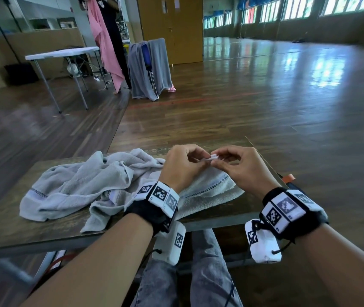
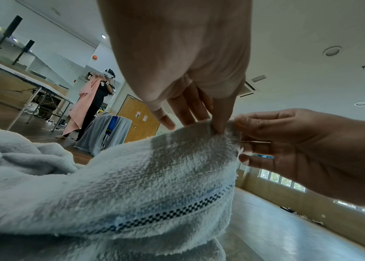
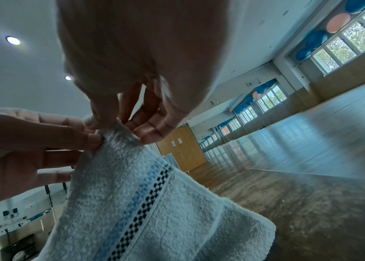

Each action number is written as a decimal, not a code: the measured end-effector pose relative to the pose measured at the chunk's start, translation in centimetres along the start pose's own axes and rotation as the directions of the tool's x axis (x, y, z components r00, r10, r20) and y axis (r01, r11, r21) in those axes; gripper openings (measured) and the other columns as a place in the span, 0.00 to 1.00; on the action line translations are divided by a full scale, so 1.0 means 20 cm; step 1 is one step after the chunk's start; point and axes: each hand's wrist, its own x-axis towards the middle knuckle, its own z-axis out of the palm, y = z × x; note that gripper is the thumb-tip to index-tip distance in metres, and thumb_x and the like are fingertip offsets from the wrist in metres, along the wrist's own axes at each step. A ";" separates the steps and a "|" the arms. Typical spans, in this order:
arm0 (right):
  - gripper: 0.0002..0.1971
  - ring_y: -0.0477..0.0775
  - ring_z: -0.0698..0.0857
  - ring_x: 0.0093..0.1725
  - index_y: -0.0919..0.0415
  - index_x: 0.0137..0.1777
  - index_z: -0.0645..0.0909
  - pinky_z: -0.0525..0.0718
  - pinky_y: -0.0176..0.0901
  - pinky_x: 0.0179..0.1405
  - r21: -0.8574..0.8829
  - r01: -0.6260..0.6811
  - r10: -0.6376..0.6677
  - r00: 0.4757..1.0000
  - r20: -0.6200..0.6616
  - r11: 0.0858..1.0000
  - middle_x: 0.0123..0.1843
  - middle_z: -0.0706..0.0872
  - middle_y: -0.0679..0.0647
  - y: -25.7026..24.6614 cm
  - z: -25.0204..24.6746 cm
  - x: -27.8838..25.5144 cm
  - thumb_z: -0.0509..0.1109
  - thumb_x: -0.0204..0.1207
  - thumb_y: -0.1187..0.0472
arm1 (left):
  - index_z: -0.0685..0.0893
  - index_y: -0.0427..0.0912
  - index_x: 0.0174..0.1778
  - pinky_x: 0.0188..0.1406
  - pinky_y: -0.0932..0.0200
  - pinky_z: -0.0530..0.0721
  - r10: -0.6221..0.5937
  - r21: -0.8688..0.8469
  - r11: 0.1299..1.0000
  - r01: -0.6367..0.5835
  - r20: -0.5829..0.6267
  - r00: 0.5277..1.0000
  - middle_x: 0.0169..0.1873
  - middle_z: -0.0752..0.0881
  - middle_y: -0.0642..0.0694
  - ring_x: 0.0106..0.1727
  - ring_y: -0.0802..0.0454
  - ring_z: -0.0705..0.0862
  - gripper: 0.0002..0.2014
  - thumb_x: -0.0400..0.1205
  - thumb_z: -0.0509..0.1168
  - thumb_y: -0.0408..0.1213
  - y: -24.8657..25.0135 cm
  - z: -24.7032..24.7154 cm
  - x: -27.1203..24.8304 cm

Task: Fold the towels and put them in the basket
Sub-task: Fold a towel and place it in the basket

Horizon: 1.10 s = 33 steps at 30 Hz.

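Grey towel (image 1: 70, 187): crumpled on the left of the table (image 1: 10, 229).
White towel (image 1: 207, 191): beside it, one corner lifted.
Left hand (image 1: 181, 167): pinching that corner.
Right hand (image 1: 243, 167): pinching the same corner, fingertips meeting the left's.

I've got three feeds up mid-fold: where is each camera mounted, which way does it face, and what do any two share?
Head: worn on the head, facing forward and down over the table; shows both forearms, left hand, right hand, knees.
Left wrist: under the left hand, looking along its fingers at the white towel and the right hand.
Right wrist: under the right hand, looking at the same towel corner and the left hand.
Shared: all three show both hands pinching that corner; the wrist views show the checkered stripe.
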 end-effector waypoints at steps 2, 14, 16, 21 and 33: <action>0.06 0.39 0.89 0.42 0.58 0.51 0.92 0.83 0.26 0.45 -0.020 0.006 -0.006 1.000 -0.003 1.000 0.43 0.93 0.47 -0.01 0.00 0.01 0.81 0.74 0.62 | 0.92 0.41 0.41 0.47 0.48 0.90 0.005 -0.004 1.000 -0.005 0.001 1.000 0.35 0.92 0.47 0.41 0.49 0.90 0.03 0.75 0.77 0.35 0.00 0.00 -0.01; 0.04 0.41 0.89 0.40 0.55 0.44 0.90 0.85 0.29 0.44 -0.056 0.041 -0.041 0.999 -0.004 0.998 0.39 0.92 0.46 -0.02 0.06 0.03 0.82 0.72 0.60 | 0.90 0.44 0.35 0.39 0.51 0.88 -0.023 0.068 0.997 0.020 0.042 0.999 0.32 0.91 0.47 0.37 0.47 0.90 0.15 0.72 0.73 0.54 -0.02 -0.03 -0.05; 0.03 0.42 0.89 0.41 0.56 0.45 0.90 0.86 0.31 0.45 -0.063 0.051 -0.051 0.999 0.001 0.997 0.40 0.92 0.46 -0.03 0.05 0.02 0.81 0.74 0.61 | 0.91 0.44 0.33 0.32 0.54 0.85 -0.024 0.140 0.990 0.010 0.099 0.995 0.28 0.90 0.45 0.32 0.47 0.88 0.15 0.74 0.73 0.53 -0.04 -0.03 -0.04; 0.05 0.35 0.86 0.43 0.52 0.48 0.88 0.85 0.28 0.48 -0.053 0.060 -0.068 0.987 -0.148 0.997 0.43 0.89 0.43 -0.03 -0.03 0.05 0.78 0.77 0.63 | 0.82 0.40 0.21 0.22 0.62 0.69 -0.072 0.449 0.893 -0.033 0.216 0.974 0.18 0.79 0.41 0.19 0.55 0.69 0.18 0.77 0.69 0.41 -0.16 -0.13 0.03; 0.10 0.53 0.89 0.41 0.44 0.41 0.84 0.91 0.60 0.53 -0.125 -0.074 0.024 0.932 -0.363 0.989 0.45 0.89 0.46 0.02 -0.35 0.24 0.77 0.78 0.61 | 0.84 0.30 0.28 0.20 0.67 0.62 -0.111 0.532 0.847 0.013 0.152 0.982 0.16 0.69 0.53 0.19 0.59 0.64 0.20 0.81 0.73 0.42 -0.21 -0.65 0.09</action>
